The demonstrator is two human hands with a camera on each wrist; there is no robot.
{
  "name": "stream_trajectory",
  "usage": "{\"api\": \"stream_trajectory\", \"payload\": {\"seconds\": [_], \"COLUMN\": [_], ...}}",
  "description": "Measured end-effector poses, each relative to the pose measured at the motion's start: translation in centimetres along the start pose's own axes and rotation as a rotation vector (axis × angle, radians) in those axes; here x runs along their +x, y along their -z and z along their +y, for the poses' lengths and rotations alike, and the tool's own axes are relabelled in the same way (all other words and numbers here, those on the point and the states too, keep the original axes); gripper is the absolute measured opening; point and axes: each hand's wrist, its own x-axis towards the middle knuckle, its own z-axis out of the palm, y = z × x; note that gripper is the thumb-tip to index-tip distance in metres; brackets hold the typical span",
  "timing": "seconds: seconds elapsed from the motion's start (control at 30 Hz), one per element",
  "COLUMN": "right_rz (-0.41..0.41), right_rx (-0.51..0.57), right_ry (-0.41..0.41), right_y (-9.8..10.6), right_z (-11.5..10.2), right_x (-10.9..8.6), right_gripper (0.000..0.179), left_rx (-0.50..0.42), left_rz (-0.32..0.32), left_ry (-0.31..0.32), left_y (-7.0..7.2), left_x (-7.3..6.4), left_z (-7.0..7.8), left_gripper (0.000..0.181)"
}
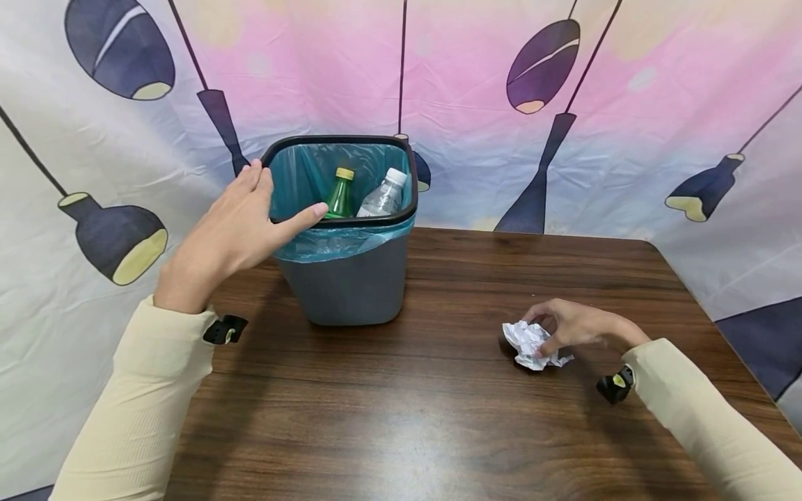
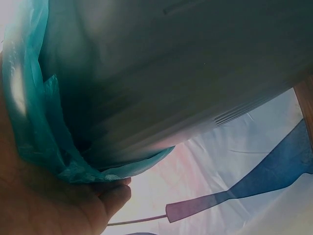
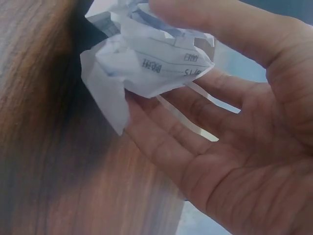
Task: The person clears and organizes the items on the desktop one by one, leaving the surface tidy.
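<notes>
My left hand (image 1: 241, 219) rests at the left front corner of a grey trash bin (image 1: 351, 285). Its fingers are straight along the side, and the thumb lies over the black rim. From the left wrist view, the palm is against the teal bag (image 2: 29, 142) folded over the bin's edge. Over to the right, my right hand (image 1: 573, 325) pinches a crumpled white paper (image 1: 529, 343) between thumb and fingers, low over the table. Close up in the right wrist view, printed marks show on the paper (image 3: 156, 63).
Inside the lined bin stand a green bottle (image 1: 341, 195) with a yellow cap and a clear bottle (image 1: 385, 195) with a white cap. The bin stands on a brown wooden table (image 1: 376, 403). A printed curtain (image 1: 464, 125) with lamp shapes hangs behind it.
</notes>
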Motion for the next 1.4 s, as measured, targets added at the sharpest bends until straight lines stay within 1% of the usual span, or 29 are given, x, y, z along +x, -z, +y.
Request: {"api": "stream_trajectory", "payload": {"seconds": [0.17, 0.3, 0.4, 0.6, 0.73, 0.9, 1.03, 1.23, 1.4], "right_rz": [0.017, 0.046, 0.064, 0.074, 0.098, 0.128, 0.185, 0.275, 0.370], "right_rx": [-0.039, -0.044, -0.036, -0.054, -0.082, -0.082, -0.023, 0.184, 0.346], "right_ry": [0.012, -0.002, 0.003, 0.041, 0.072, 0.106, 0.099, 0.073, 0.091], "right_y": [0.9, 1.5, 2.0, 3.0, 3.7, 4.5, 4.9, 5.2, 5.5], "right_z": [-0.7, -1.5, -2.2, -4.2, -5.7, -7.7, -9.3, -11.5, -13.2], "right_x": [-0.2, -0.4, -0.3, -0.2, 0.1, 0.7, 1.1, 2.0, 2.8], "right_gripper": [0.054, 0.055, 0.055, 0.053, 0.053, 0.052, 0.053, 0.053, 0.054], "left_rx": [-0.005, -0.010, -0.013, -0.015, -0.013, -0.007, -0.009, -0.011, -0.012], "left_rz": [0.005, 0.007, 0.007, 0.003, 0.003, 0.007, 0.011, 0.015, 0.016], "left_ry": [0.002, -0.001, -0.003, -0.002, 0.000, 0.000, 0.001, -0.001, -0.002], "left_y": [0.0, -0.1, -0.1, -0.1, -0.1, 0.0, 0.0, -0.1, 0.0], "left_x": [-0.1, 0.0, 0.0, -0.1, -0.1, -0.2, -0.2, -0.2, -0.2], "left_z": [0.0, 0.0, 0.1, 0.1, 0.1, 0.0, 0.1, 0.1, 0.1], "left_gripper": [0.119, 0.119, 0.119, 0.119, 0.119, 0.119, 0.119, 0.119, 0.119]}}
